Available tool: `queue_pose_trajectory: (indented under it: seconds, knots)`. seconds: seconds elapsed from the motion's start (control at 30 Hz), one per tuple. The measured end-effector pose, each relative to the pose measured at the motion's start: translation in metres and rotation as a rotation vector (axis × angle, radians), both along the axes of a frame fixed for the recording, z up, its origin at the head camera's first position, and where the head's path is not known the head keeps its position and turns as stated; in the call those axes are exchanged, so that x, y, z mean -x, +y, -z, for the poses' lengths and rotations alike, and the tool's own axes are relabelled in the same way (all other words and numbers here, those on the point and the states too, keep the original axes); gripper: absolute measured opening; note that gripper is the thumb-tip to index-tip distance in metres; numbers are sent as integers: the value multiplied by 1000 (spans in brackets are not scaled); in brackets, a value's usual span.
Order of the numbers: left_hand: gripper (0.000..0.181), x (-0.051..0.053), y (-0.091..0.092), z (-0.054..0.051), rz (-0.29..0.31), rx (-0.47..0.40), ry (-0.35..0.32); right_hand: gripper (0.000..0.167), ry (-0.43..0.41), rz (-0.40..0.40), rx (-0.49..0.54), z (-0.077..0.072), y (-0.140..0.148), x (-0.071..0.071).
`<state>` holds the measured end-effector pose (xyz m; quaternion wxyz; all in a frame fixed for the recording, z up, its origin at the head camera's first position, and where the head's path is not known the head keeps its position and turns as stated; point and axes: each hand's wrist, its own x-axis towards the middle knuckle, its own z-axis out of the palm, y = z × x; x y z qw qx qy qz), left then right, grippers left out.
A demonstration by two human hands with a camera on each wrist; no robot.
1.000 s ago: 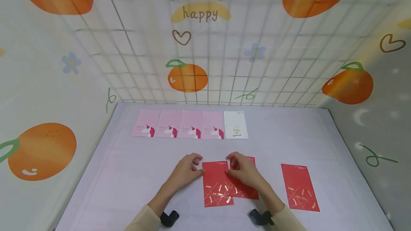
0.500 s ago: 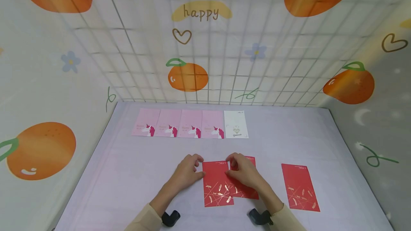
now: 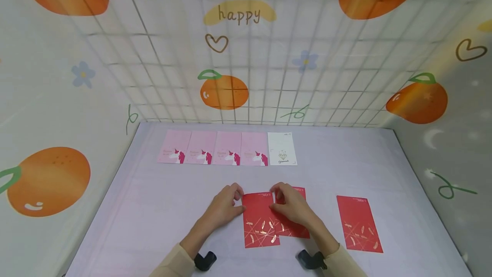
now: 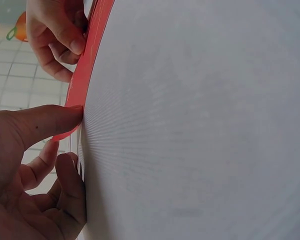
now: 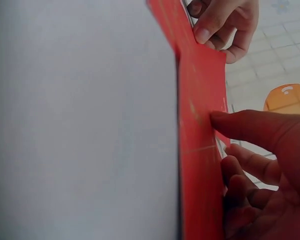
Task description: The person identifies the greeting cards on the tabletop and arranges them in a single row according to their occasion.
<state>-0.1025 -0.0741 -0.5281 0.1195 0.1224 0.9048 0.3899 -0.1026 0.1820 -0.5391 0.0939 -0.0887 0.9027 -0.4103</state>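
Two red cards with gold feather prints lie overlapping in front of me. The left red card covers part of the right red card. My left hand holds the left card near its upper left corner, with the thumb on the side edge. At the upper right corner of that same card, my right hand grips with thumb and forefinger and hides part of the card beneath. In the left wrist view, the left thumb touches the red edge. The right wrist view has the right thumb against the red surface.
Several pink unicorn cards lie in a row at the back, beside a white card with a gold diamond print. A third red card lies apart on the right. Patterned fabric walls enclose the white table.
The hands and cards stay almost still. My left fingers have shifted very slightly closer to the left red card's corner.
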Motion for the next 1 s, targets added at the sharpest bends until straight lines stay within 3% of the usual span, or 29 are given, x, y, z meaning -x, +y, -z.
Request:
queue_pose_trajectory:
  seconds: [0.37, 0.6, 1.0]
  knots:
    - [30, -2, 0, 0, 5, 3, 10, 51, -3, 7, 17, -3, -2, 0]
    - [23, -3, -1, 0, 34, -66, 28, 46, 6, 18, 38, -4, -3, -1]
    - [22, -6, -1, 0, 36, -149, -15, 35, -4, 22, 105, -2, 0, -1]
